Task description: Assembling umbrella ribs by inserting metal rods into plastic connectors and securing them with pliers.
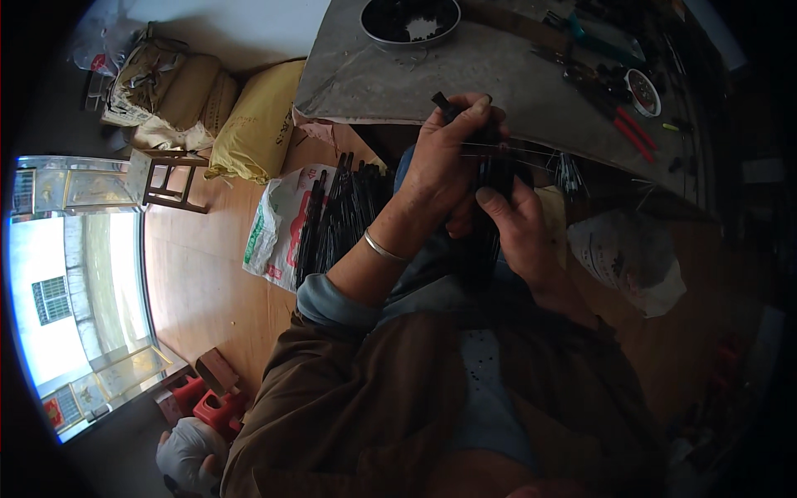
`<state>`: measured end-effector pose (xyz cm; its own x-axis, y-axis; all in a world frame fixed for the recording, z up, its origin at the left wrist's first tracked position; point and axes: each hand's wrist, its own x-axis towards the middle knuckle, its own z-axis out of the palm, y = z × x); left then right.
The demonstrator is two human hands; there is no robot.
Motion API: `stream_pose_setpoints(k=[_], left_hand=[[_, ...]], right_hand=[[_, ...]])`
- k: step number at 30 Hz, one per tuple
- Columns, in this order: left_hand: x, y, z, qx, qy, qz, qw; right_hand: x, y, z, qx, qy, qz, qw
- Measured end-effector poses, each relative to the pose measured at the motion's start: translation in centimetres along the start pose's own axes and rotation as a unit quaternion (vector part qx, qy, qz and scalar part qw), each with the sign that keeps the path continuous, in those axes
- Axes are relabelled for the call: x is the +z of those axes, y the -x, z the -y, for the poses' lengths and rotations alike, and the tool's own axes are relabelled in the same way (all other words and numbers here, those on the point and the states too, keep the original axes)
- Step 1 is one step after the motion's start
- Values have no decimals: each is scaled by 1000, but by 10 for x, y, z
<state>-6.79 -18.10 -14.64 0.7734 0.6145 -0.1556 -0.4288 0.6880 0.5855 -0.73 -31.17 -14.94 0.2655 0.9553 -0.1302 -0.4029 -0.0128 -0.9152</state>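
Observation:
My left hand (440, 158) is closed round a black rod-like piece (442, 103) whose flared end sticks out above the fingers. Just below and to the right, my right hand (519, 220) grips a dark bundle (496, 173), thumb pressed on its front. Whether the two dark parts are one thing I cannot tell in the shadow. Thin pale wires or threads run from between my hands toward the right. Left of my legs, several long black rods (353, 199) lie bunched on a white printed bag (286, 207).
A grey worktable (332, 70) ahead bears a bowl of black bits (411, 37), red-handled pliers (635, 133), a small white cup (643, 91) and a teal box (606, 41). Thin metal rods (568, 176) hang by its edge. A plastic bag (623, 257), yellow sack (257, 124) and wooden stool (174, 178) stand around.

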Motion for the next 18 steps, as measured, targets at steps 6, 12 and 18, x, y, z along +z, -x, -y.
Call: stream_pose_setpoints(k=[6, 12, 18], left_hand=[[-5, 1, -3, -6, -27, 25, 999], [-8, 9, -10, -15, -58, 31, 998], [-12, 6, -6, -30, -18, 46, 998]], right_hand=[[0, 6, 6, 11, -25, -29, 999], [-3, 6, 9, 13, -17, -59, 998], [-3, 3, 7, 4, -12, -43, 999]])
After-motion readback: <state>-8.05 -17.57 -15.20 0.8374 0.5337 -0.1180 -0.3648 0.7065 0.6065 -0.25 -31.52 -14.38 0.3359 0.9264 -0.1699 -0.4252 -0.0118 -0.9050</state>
